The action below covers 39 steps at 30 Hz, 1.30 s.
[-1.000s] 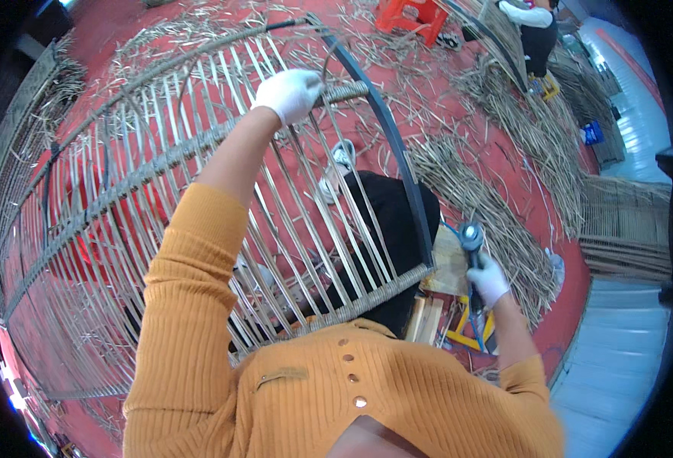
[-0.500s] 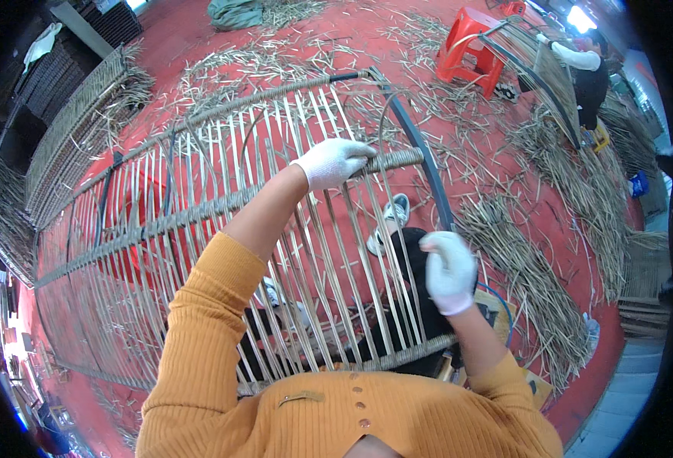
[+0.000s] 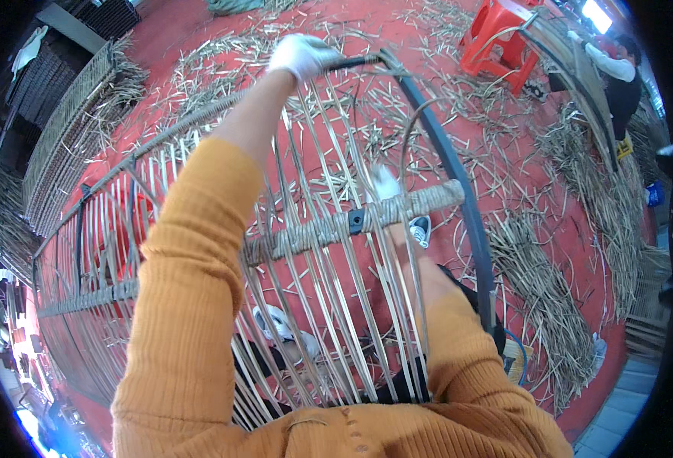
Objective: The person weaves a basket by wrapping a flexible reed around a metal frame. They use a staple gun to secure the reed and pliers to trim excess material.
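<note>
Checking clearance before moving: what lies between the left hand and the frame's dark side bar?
Head view: a black stretch of top rail lies between the left hand and side bar.

narrow gaps between pale strands [image 3: 354, 319], wrapped crossbar [image 3: 313, 235] in the way, dark bar [image 3: 448, 155] at right

A mustard-orange ribbed knit top [image 3: 298, 437] is worn, with small buttons [image 3: 356, 437] at six o'clock and rumpled sleeves [image 3: 187, 290] toward eight and five. The left hand [image 3: 302, 56], near twelve, and blurred right hand [image 3: 385, 183], near one, are covered by white gloves [image 3: 293, 53].
</note>
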Each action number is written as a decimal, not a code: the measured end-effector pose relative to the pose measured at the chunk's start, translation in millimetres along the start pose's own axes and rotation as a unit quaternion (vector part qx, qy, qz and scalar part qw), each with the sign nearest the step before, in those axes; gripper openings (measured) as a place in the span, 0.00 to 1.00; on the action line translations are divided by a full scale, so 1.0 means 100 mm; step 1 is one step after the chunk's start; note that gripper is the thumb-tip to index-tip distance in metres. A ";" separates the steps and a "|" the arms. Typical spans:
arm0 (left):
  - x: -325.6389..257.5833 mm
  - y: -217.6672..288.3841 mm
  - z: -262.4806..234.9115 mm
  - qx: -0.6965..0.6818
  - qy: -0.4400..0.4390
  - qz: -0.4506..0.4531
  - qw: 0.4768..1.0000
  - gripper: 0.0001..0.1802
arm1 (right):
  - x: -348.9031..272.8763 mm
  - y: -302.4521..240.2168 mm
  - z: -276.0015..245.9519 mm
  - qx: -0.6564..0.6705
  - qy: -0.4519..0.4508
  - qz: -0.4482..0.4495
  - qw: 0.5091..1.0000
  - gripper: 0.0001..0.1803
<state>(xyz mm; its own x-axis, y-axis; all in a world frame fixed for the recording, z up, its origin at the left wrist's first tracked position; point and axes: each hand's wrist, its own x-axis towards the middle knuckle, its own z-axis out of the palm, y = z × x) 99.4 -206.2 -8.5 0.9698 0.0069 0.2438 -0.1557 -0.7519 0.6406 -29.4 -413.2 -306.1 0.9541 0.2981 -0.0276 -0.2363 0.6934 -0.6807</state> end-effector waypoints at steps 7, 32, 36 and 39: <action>0.61 -0.57 0.12 -0.263 -0.326 -0.277 0.865 0.17 | 1.74 -0.95 1.39 -0.479 0.025 -0.271 0.835 0.16; -0.41 -0.08 -0.12 0.004 0.096 0.047 0.994 0.10 | 2.09 -0.91 1.20 -0.475 -0.089 -0.316 0.817 0.16; -0.55 -0.04 -0.02 0.032 0.092 0.102 0.990 0.11 | 2.21 -0.78 1.25 -0.568 -0.074 -0.218 0.790 0.16; -0.54 -0.01 0.10 0.138 0.102 0.114 0.979 0.20 | 2.01 -0.78 1.39 -0.486 -0.023 -0.192 0.852 0.15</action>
<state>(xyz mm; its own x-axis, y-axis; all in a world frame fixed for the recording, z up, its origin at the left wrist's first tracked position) 49.3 -212.4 -29.2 0.8541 -0.0714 0.5152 -0.2790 -0.8989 0.3379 154.8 -316.1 -157.0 0.9129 0.2131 0.3482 0.3779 -0.1182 -0.9183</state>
